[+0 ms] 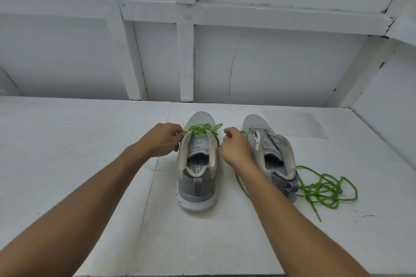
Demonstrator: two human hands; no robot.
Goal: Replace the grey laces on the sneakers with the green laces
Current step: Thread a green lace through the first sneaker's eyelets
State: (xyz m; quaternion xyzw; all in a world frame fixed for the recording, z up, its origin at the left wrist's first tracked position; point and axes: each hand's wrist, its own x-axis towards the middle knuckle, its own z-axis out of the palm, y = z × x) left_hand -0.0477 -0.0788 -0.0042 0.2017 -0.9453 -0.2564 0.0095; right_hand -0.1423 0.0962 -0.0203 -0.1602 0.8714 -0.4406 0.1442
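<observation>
Two grey sneakers stand heel-toward-me on a white surface. The left sneaker [198,164] has a green lace [200,129] threaded across its upper eyelets. My left hand [163,139] pinches one end of that lace at the sneaker's left side. My right hand [235,147] sits between the two sneakers, fingers curled on the other end of the green lace, which trails down under my wrist. The right sneaker [272,155] has no lace in it, its tongue loose. A second green lace [324,189] lies in a loose tangle to its right.
The white tabletop [90,141] extends wide to the left and front. A white panelled wall [225,51] rises just behind the sneakers, and a white side wall [387,119] closes in on the right.
</observation>
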